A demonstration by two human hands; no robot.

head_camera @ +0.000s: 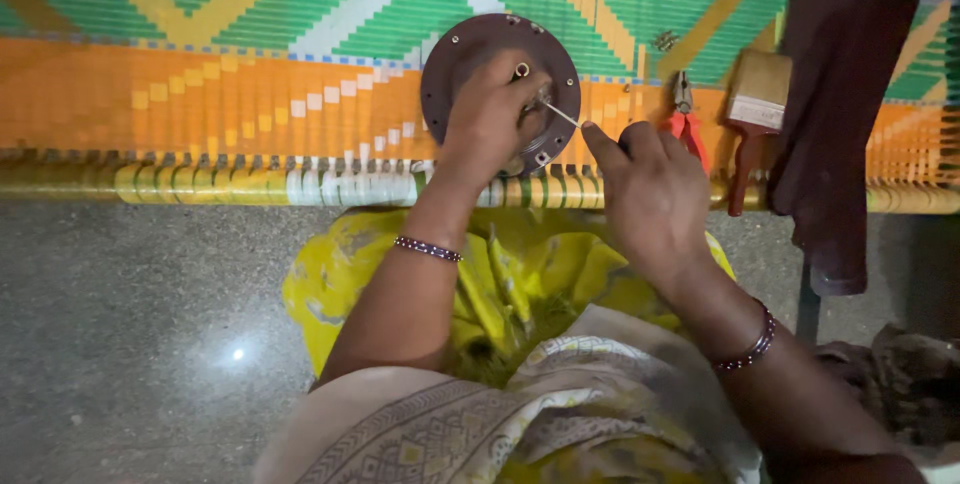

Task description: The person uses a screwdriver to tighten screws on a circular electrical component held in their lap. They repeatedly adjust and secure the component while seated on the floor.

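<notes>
The left hand (490, 114) grips a round brown plate (470, 54) on the woven bed (200, 94), while the right hand (650, 189) pinches a thin tool (562, 114) shut in its fingers.

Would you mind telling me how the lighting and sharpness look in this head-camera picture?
Head view: dim, warm light; a small glare spot on the grey floor; left hand on the round metal plate and right hand fairly sharp; dark cloth at right loses detail in shadow.
</notes>
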